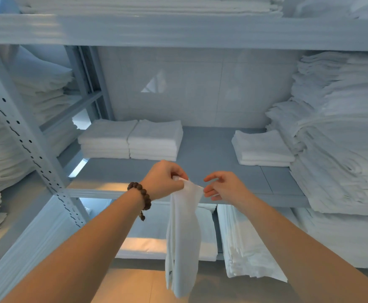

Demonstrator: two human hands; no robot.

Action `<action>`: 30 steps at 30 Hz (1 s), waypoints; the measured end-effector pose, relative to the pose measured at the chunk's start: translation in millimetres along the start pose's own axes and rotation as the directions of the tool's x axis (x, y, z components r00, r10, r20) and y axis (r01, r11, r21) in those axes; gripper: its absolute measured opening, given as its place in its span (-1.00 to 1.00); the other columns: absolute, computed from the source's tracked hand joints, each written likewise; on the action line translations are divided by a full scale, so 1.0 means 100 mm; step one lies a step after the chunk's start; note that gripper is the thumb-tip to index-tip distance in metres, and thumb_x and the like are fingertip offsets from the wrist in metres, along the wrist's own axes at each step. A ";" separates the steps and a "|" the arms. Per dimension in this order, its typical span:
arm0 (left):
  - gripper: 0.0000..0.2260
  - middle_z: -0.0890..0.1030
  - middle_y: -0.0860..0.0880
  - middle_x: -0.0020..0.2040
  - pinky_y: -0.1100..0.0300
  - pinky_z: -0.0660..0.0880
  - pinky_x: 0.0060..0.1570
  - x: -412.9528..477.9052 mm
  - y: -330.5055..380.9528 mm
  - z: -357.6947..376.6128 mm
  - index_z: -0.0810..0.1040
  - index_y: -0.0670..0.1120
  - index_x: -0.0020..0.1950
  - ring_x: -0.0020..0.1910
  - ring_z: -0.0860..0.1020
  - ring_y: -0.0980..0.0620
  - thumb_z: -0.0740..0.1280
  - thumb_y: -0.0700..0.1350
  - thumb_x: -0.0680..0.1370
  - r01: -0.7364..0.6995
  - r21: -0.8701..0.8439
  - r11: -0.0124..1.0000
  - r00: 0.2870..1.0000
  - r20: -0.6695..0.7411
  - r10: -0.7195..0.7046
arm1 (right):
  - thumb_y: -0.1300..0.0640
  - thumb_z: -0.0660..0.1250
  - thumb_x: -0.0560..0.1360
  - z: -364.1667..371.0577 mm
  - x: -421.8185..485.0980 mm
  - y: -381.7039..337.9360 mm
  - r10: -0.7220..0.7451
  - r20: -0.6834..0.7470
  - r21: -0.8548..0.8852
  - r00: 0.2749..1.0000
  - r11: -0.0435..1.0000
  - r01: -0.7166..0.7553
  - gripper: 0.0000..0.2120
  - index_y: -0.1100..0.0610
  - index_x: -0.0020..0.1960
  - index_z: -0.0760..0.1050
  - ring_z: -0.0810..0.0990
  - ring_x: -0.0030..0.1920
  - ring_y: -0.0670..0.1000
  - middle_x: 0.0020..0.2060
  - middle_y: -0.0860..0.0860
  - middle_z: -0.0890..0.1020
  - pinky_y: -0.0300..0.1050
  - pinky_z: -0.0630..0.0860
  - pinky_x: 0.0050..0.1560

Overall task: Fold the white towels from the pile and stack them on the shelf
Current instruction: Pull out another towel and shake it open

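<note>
A white towel (183, 237) hangs down lengthwise in front of the grey shelf (205, 154). My left hand (163, 180), with a bead bracelet on its wrist, pinches the towel's top edge. My right hand (224, 186) is just to the right of that edge, fingers spread, with its fingertips touching the towel's upper corner. On the shelf lie two neat stacks of folded towels (130, 138) at the back left and a smaller stack (261, 149) at the right.
A tall uneven pile of white linen (336, 132) fills the shelf's right end. More linen lies on the lower shelf (244, 241), the upper shelf (148, 5) and the left rack (36, 88). A perforated metal upright (25, 141) stands at the left.
</note>
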State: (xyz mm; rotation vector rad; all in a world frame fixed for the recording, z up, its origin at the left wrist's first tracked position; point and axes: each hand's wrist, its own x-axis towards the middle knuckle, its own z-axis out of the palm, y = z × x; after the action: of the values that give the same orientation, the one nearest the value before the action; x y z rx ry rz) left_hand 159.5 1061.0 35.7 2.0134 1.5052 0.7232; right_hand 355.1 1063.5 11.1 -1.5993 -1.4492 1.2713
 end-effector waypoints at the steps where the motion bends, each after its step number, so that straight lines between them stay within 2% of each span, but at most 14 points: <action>1: -0.80 0.64 0.04 -0.29 0.24 0.51 -0.28 -0.01 0.00 -0.07 0.63 0.05 -0.26 -0.31 0.56 0.04 0.33 -0.25 0.36 -0.015 0.001 1.000 1.000 0.004 0.015 | 0.39 0.14 0.49 -0.04 0.04 0.07 -0.061 -0.011 -0.137 0.998 0.989 0.059 -0.72 0.21 0.09 0.53 0.59 -0.09 0.07 -0.08 0.14 0.62 -0.07 0.52 0.01; 3: -0.81 0.65 0.00 -0.26 0.16 0.55 -0.24 -0.02 -0.02 -0.22 0.64 0.04 -0.25 -0.29 0.57 0.02 0.33 -0.25 0.36 -0.050 0.026 0.998 0.999 0.002 0.050 | 0.36 0.27 0.44 -0.08 0.10 0.21 -0.185 0.058 -0.399 0.981 0.896 0.193 -0.66 0.11 0.16 0.53 0.47 0.15 0.01 0.14 0.08 0.54 -0.15 0.36 0.19; 6: -0.77 0.62 0.04 -0.27 0.27 0.50 -0.29 -0.02 -0.05 -0.39 0.62 0.08 -0.26 -0.39 0.48 0.19 0.32 -0.26 0.37 -0.113 0.062 0.992 0.994 0.005 0.113 | 0.24 0.38 0.40 -0.05 0.17 0.38 -0.227 0.116 -0.552 0.967 0.794 0.253 -0.52 -0.05 0.27 0.45 0.17 0.45 0.07 0.40 0.10 0.26 -0.09 0.19 0.37; 9: -0.73 0.59 0.15 -0.30 0.46 0.40 -0.33 -0.04 -0.07 -0.51 0.59 0.12 -0.27 -0.38 0.49 0.29 0.31 -0.28 0.39 -0.146 0.064 0.987 0.989 -0.020 0.148 | 0.17 0.41 0.39 -0.01 0.24 0.49 -0.186 0.115 -0.594 0.976 0.774 0.218 -0.51 -0.14 0.26 0.43 -0.02 0.51 0.12 0.51 0.13 0.04 -0.01 0.13 0.40; 13: -0.70 0.55 0.19 -0.33 0.51 0.36 -0.32 -0.06 -0.10 -0.62 0.56 0.16 -0.27 -0.35 0.49 0.30 0.30 -0.28 0.39 -0.173 0.086 0.981 0.980 -0.087 0.180 | 0.09 0.46 0.39 0.01 0.27 0.67 -0.176 0.156 -0.655 0.972 0.718 0.235 -0.68 -0.07 0.13 0.54 0.02 0.51 0.10 0.51 0.07 0.09 0.01 0.11 0.42; 17: -0.77 0.55 0.20 -0.31 0.50 0.38 -0.30 -0.07 -0.18 -0.75 0.59 0.09 -0.22 -0.31 0.50 0.30 0.32 -0.26 0.41 -0.177 0.140 0.974 0.974 -0.116 0.194 | 0.08 0.43 0.44 0.03 0.26 0.75 -0.218 0.181 -0.617 0.959 0.735 0.283 -0.81 0.02 0.05 0.59 0.17 0.47 0.01 0.46 -0.04 0.25 -0.05 0.14 0.43; 20: -0.81 0.49 0.21 -0.33 0.41 0.34 -0.29 -0.09 -0.29 -0.83 0.63 0.01 -0.17 -0.36 0.45 0.25 0.33 -0.28 0.40 -0.161 0.275 0.948 0.972 -0.125 0.201 | 0.16 0.38 0.48 -0.02 0.28 0.64 -0.315 0.167 -0.590 0.934 0.728 0.350 -0.86 0.21 0.00 0.59 0.24 0.46 -0.01 0.40 0.01 0.38 -0.15 0.11 0.43; 22: -0.82 0.47 0.20 -0.33 0.34 0.33 -0.27 -0.12 -0.40 -0.89 0.64 -0.05 -0.14 -0.35 0.42 0.24 0.32 -0.29 0.40 -0.142 0.341 0.929 0.970 -0.138 0.199 | 0.21 0.39 0.47 -0.11 0.30 0.50 -0.362 0.134 -0.586 0.922 0.722 0.369 -0.88 0.27 -0.06 0.59 0.43 0.33 0.05 0.25 0.10 0.54 -0.19 0.24 0.31; 24: -0.83 0.51 0.11 -0.28 0.24 0.39 -0.22 -0.13 -0.52 -0.94 0.64 -0.08 -0.10 -0.33 0.42 0.17 0.32 -0.28 0.42 -0.110 0.390 0.914 0.974 -0.143 0.178 | 0.22 0.42 0.43 -0.23 0.29 0.31 -0.382 0.068 -0.589 0.922 0.730 0.346 -0.90 0.26 -0.11 0.60 0.58 0.07 0.13 0.00 0.14 0.65 -0.11 0.40 0.12; 26: -0.84 0.55 0.04 -0.22 0.19 0.40 -0.19 -0.14 -0.63 -0.95 0.63 -0.08 -0.05 -0.29 0.43 0.07 0.34 -0.26 0.42 -0.073 0.419 0.905 0.975 -0.159 0.152 | 0.24 0.45 0.40 -0.35 0.28 0.09 -0.418 0.007 -0.550 0.908 0.757 0.353 -0.92 0.25 -0.15 0.60 0.60 -0.07 0.13 -0.13 0.14 0.65 -0.04 0.47 0.03; 30: -0.85 0.57 0.06 -0.12 0.26 0.32 -0.15 -0.10 -0.74 -0.90 0.61 -0.07 -0.01 -0.24 0.41 0.10 0.36 -0.22 0.45 -0.066 0.428 0.901 0.962 -0.212 0.171 | 0.24 0.49 0.37 -0.47 0.24 -0.19 -0.504 -0.004 -0.514 0.863 0.741 0.431 -0.93 0.21 -0.21 0.61 0.59 -0.15 0.05 -0.23 0.05 0.63 -0.08 0.49 0.00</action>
State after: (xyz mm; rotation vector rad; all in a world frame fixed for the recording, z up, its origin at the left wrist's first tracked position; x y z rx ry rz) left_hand 44.8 1077.8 48.8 2.4238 1.8160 0.7725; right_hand 390.6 1097.6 38.8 -1.4394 -2.0355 0.4924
